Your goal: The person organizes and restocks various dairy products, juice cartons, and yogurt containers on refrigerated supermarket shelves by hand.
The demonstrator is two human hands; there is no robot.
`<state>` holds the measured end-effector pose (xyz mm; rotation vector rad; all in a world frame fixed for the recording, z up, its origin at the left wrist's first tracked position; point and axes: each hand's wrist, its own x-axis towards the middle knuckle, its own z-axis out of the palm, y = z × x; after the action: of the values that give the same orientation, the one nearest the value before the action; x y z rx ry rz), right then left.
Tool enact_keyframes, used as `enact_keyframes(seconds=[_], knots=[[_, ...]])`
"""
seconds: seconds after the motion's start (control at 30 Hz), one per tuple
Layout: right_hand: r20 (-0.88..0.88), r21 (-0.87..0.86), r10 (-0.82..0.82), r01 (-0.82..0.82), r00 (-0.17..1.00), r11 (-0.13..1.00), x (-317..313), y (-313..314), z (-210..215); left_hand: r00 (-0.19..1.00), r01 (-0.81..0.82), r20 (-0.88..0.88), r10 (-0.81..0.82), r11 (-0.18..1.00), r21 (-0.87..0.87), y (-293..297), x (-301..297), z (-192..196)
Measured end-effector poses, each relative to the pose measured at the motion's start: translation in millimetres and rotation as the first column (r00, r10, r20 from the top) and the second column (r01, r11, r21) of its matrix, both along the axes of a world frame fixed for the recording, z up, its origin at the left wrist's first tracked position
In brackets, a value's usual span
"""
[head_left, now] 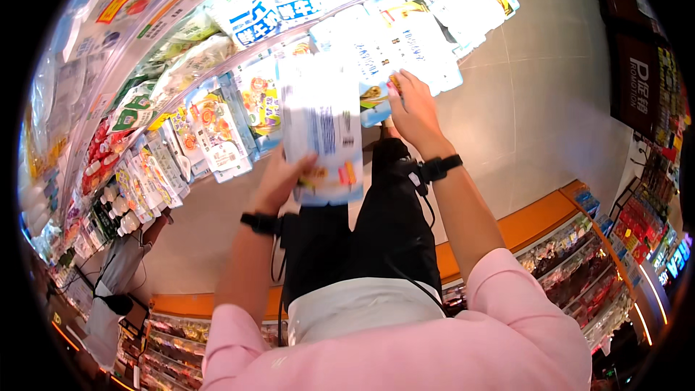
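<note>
My left hand [276, 177] holds a flat white and pale-blue packet [324, 127] by its lower left part, the thumb across its front. The packet stands out in front of the shelf, above my legs, with print and a small red and yellow picture on it. My right hand [418, 117] is at the shelf's front edge, its fingers closed on the lower part of a similar white and blue packet [405, 51]. Bright glare washes out much of this packet. The tips of some right fingers are hard to make out.
Packets hang or stand in rows along the shelf, with colourful packets [216, 124] at left and white and blue bags [279, 11] behind. Another person in grey [119, 275] stands at far left. Orange-edged display shelves [539, 224] lie behind me, over a tiled floor [536, 123].
</note>
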<state>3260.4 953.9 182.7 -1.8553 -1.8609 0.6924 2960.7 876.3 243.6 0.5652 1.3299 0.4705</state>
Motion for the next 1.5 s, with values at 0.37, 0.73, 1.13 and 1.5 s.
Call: enact_keyframes(seconds=[0.37, 0.73, 1.13, 1.5], knots=[[-0.469, -0.453, -0.033, -0.209, 0.882, 0.867, 106, 61, 32, 0.937, -0.297, -0.133, 0.322, 0.939, 0.172, 118, 203, -37], [0.064, -0.074, 0.326, -0.321, 0.943, 0.944, 199, 107, -5, 0.776, -0.409, -0.401, 0.486, 0.873, 0.267, 150, 275, -42], [-0.070, 0.056, 0.490, -0.487, 0.869, 0.872, 216, 137, -19, 0.820, -0.339, -0.396, 0.414, 0.908, 0.247, 157, 241, -40], [-0.442, -0.712, -0.762, 0.332, 0.474, 0.619, 271, 231, -58, 0.846, -0.320, -0.400, 0.352, 0.936, 0.145, 153, 254, -44]])
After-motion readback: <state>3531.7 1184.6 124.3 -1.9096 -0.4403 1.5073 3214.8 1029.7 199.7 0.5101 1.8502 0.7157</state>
